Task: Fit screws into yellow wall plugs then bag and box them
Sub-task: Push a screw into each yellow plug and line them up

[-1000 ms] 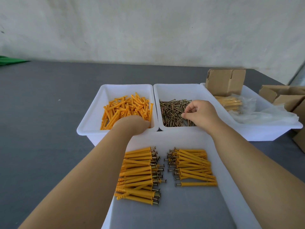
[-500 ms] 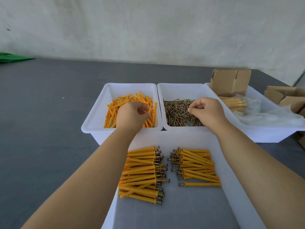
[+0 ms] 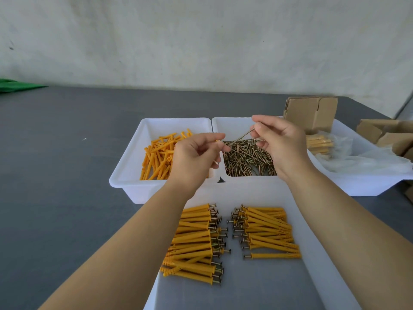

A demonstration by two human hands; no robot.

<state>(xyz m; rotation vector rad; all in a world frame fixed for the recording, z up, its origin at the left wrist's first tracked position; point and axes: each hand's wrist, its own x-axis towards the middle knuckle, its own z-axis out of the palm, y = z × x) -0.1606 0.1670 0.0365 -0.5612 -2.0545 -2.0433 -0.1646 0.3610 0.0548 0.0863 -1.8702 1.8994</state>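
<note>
Both hands have lifted out of the bins: right hand (image 3: pixel 279 142) fingers pinching a screw (image 3: pixel 242 136), left hand (image 3: pixel 196 153) curled around a barely visible yellow plug (image 3: pixel 216 141). Tip meets the plug's mouth above the screw bin (image 3: pixel 220 125); a misaligned push could drop the screw back into the pile.

Left hand (image 3: pixel 196 153): curled fingers hide all but a yellow speck of what they hold.
Plug bin (image 3: pixel 134 166): near right corner masked by that hand.
Near tray (image 3: pixel 330 265): cut by bottom edge.
Cardboard pieces (image 3: pixel 384 135): cut by right edge.
Green item (image 3: pixel 15 85): cut by left edge, kind unclear.
Bagged plugs (image 3: pixel 319 143): count unreadable through plastic.
</note>
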